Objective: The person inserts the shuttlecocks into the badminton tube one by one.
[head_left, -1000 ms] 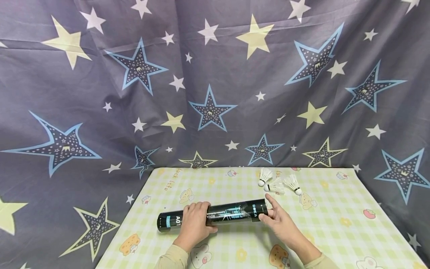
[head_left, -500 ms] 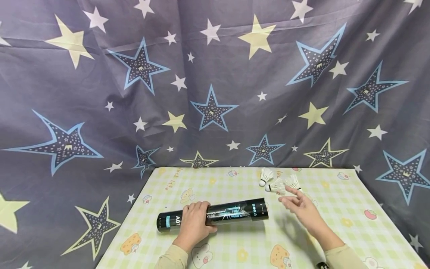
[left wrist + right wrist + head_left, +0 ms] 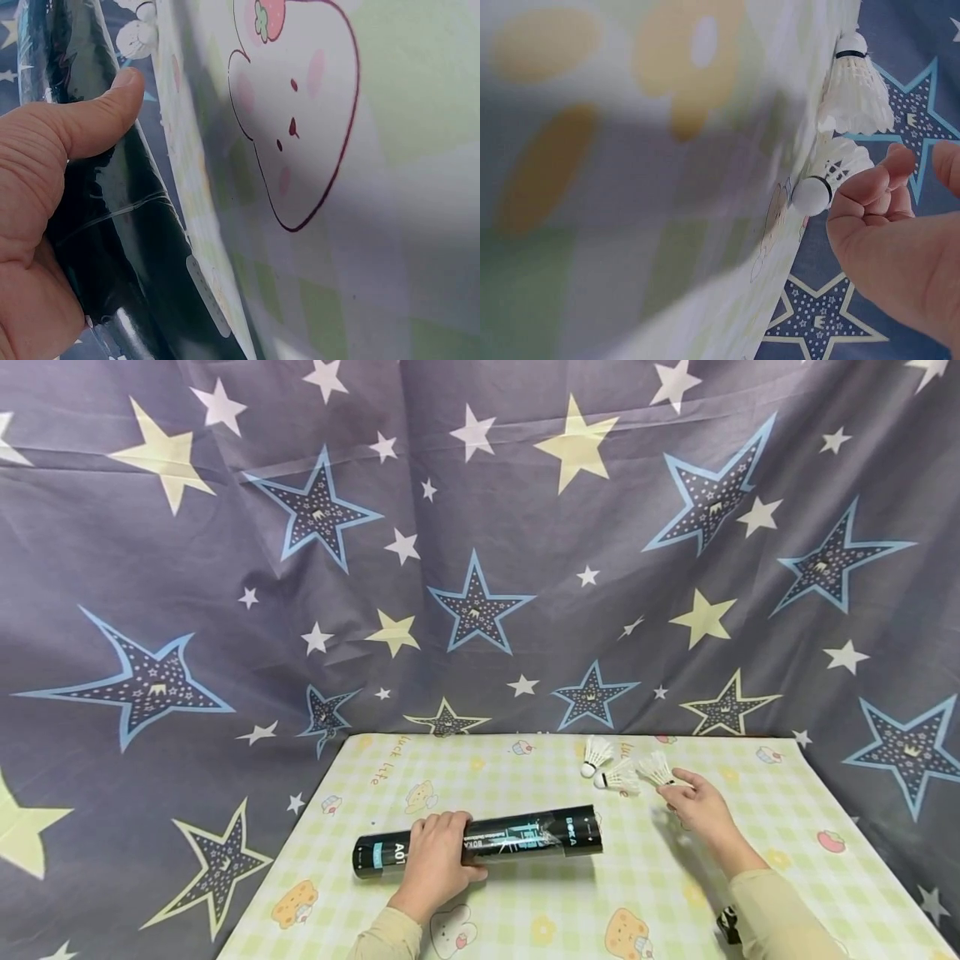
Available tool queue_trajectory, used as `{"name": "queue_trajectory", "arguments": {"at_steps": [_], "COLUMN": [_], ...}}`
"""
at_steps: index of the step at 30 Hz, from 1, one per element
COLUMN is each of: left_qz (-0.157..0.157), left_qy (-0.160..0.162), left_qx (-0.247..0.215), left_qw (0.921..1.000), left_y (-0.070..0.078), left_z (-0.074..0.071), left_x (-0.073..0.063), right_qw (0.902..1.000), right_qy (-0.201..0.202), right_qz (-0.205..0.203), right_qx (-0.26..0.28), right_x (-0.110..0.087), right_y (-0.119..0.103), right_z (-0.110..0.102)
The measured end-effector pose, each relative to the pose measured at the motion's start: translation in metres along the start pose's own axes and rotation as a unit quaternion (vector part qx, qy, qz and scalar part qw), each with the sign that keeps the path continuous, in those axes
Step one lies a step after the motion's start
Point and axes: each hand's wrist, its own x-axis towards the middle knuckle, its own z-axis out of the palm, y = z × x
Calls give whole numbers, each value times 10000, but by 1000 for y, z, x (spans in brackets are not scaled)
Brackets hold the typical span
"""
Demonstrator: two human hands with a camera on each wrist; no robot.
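Note:
My left hand lies over a long black shuttlecock tube with blue and white print, gripping it near the left part. In the left wrist view the thumb wraps the glossy tube. Three white feather shuttlecocks lie at the back right: one, a middle one and a right one. My right hand is at the right shuttlecock, by its cork end. In the right wrist view, thumb and bent fingers stand apart, beside a shuttlecock, with nothing visible between them.
A green-and-white checked cloth with cartoon prints covers the table. Behind the table hangs a grey curtain with stars. Beside the right sleeve a small black object shows, its kind unclear.
My right hand has left the tube's right end and moved right and back to the right shuttlecock. The left hand keeps holding the tube in place.

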Motion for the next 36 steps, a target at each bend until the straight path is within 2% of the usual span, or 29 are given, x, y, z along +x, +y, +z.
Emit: {"name": "queue_trajectory", "arguments": {"at_steps": [5,11,22,27,36], "left_qz": [-23,-34,27,21,18], "left_qy": [-79,-97,-93,-103,-8], "left_qx": [-1,49,142,135,50], "left_qw": [10000,9999,9999,9999,10000], "left_y": [0,-1,0,0,-1], "left_z": [1,4,2,3,2], "left_x": [0,0,-1,-1,-2], "right_qw": [9993,9967,9904,9949,10000], "right_qy": [-10,170,774,595,29], "right_qz": [-203,-513,-460,-398,-41], "right_qx": [-318,-602,-1051,-711,-84], "right_x": [13,28,40,24,-36], "right_y": [-6,-15,-13,-11,-23], "right_z": [12,29,50,48,20]}}
